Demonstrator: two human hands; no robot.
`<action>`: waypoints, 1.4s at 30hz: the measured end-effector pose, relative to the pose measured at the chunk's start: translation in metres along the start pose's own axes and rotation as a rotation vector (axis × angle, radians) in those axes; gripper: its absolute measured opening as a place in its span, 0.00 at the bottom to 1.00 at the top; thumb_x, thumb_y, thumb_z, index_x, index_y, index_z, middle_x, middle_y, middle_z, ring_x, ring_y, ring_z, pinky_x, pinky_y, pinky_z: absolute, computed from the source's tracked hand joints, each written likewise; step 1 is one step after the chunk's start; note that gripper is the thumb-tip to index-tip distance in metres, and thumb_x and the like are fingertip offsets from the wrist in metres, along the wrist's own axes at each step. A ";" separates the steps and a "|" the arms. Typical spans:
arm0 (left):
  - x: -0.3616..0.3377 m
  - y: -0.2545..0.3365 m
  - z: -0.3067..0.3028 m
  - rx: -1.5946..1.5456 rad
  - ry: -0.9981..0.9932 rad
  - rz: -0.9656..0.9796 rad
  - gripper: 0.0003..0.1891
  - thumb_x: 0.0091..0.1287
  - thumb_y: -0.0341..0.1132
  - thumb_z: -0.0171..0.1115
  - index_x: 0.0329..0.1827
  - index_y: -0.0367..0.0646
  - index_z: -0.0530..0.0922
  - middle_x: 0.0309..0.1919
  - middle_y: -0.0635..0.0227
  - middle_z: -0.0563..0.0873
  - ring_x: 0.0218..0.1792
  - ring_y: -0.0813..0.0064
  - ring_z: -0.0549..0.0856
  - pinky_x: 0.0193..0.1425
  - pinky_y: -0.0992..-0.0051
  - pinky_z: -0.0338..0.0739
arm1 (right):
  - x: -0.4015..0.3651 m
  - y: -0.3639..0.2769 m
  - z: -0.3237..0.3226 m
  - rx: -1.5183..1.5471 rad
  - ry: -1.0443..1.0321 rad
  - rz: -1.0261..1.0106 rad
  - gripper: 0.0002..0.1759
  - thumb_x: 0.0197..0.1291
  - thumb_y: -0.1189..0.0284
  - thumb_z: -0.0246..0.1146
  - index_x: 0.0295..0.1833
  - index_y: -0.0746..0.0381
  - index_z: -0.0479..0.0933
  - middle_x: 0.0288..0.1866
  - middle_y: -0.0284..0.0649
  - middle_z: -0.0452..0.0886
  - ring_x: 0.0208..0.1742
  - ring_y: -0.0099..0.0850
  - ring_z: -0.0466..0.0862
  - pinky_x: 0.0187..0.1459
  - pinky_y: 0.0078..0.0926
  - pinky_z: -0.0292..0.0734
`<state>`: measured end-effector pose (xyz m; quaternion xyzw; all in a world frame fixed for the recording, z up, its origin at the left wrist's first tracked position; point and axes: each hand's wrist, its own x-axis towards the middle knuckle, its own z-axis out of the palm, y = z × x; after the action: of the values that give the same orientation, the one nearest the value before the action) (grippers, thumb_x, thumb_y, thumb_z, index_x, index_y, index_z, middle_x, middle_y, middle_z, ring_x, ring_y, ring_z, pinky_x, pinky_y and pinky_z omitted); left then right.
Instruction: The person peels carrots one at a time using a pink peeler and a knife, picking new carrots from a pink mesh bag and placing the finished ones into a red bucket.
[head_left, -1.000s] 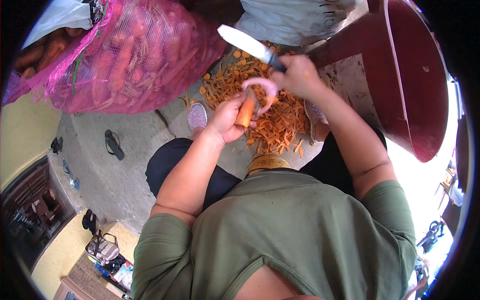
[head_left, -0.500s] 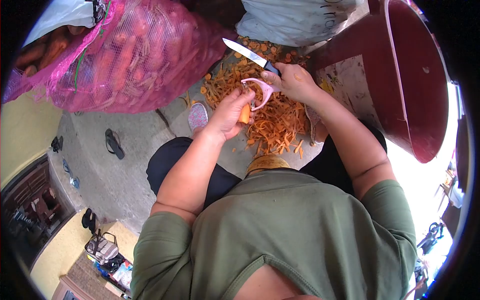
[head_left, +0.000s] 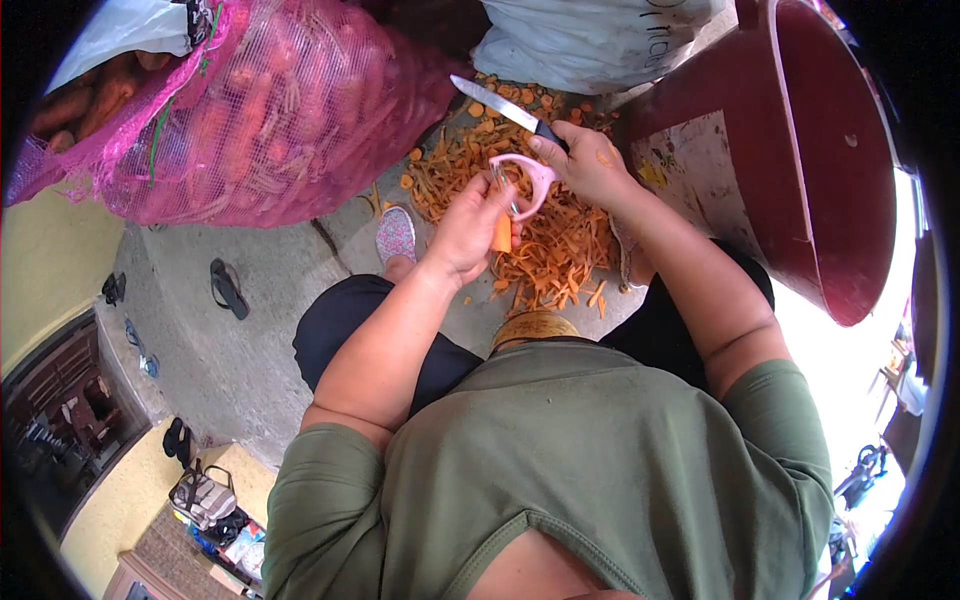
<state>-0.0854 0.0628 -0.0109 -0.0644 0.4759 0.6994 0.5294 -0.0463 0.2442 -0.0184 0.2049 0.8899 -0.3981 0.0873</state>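
Note:
My left hand (head_left: 470, 230) is closed around an orange carrot (head_left: 502, 234), whose lower end shows below the fingers. In my right hand (head_left: 592, 163) are both a pink peeler (head_left: 541, 184) and a knife (head_left: 495, 101) with a dark handle. The knife's blade points up and left, away from the carrot. The peeler's head is at the fingers of my left hand, by the carrot; whether its blade touches the carrot I cannot tell. Beneath both hands lies a pile of orange peelings (head_left: 560, 250) on the ground.
A pink mesh sack (head_left: 270, 120) full of carrots stands at the upper left. At the top is a white sack (head_left: 580, 45). A large dark red bucket (head_left: 840, 150) leans at the right. Slippers (head_left: 228, 288) lie on the concrete floor at the left.
My left hand has shifted slightly right with the carrot. The peeler has tilted and moved a little right, and the knife has moved slightly with my right hand.

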 end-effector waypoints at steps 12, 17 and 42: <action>0.001 -0.003 -0.009 -0.255 0.095 -0.155 0.11 0.65 0.36 0.45 0.44 0.41 0.71 0.31 0.66 0.77 0.30 0.75 0.77 0.29 0.75 0.73 | -0.019 -0.035 -0.004 -0.252 -0.044 -0.127 0.29 0.47 0.42 0.54 0.31 0.59 0.77 0.22 0.46 0.77 0.29 0.44 0.79 0.33 0.40 0.73; 0.004 -0.004 -0.020 -0.253 0.042 -0.285 0.12 0.65 0.37 0.42 0.45 0.42 0.71 0.32 0.66 0.76 0.29 0.76 0.76 0.27 0.77 0.71 | 0.003 -0.014 -0.027 -0.225 0.119 -0.018 0.26 0.44 0.45 0.59 0.28 0.59 0.77 0.21 0.46 0.78 0.26 0.43 0.80 0.32 0.39 0.73; 0.000 -0.003 -0.009 -0.259 -0.165 -0.162 0.08 0.65 0.35 0.45 0.46 0.48 0.67 0.38 0.69 0.74 0.31 0.75 0.75 0.29 0.79 0.70 | -0.012 -0.024 -0.006 -0.252 0.121 -0.180 0.13 0.40 0.62 0.59 0.26 0.61 0.75 0.23 0.48 0.77 0.28 0.43 0.79 0.34 0.38 0.75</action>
<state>-0.0866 0.0568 -0.0176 -0.1125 0.3298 0.7129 0.6086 -0.0456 0.2306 0.0054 0.1354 0.9511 -0.2767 0.0226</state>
